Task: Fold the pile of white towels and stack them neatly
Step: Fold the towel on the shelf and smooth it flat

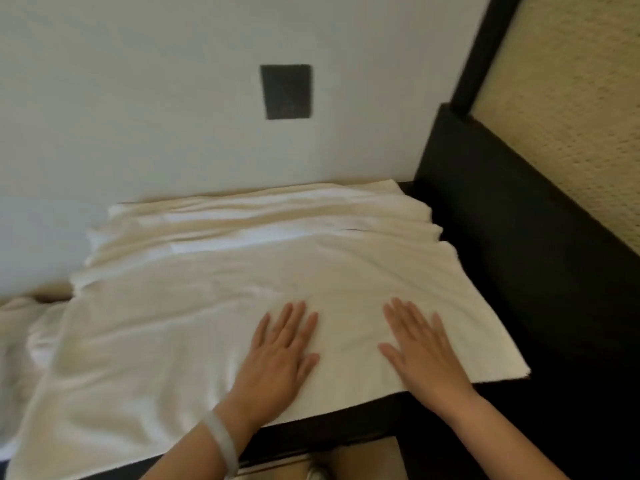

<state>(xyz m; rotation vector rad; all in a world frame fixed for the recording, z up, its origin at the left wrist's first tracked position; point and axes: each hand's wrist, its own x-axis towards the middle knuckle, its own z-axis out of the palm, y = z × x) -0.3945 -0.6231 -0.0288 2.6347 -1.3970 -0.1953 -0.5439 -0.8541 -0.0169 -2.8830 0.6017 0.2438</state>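
a white towel (194,306) is spread on a dark desk (554,358) against a white wall (138,98). both hands are laid palms down on its right end, near the front edge, with fingers straight and spread: the left hand (280,344) and the right hand (419,348) lie side by side, a little apart. the towel's long axis runs left to right, so most of the cloth lies left of the left hand, the nearer one. smoothing before a fold is judged the step in hand.
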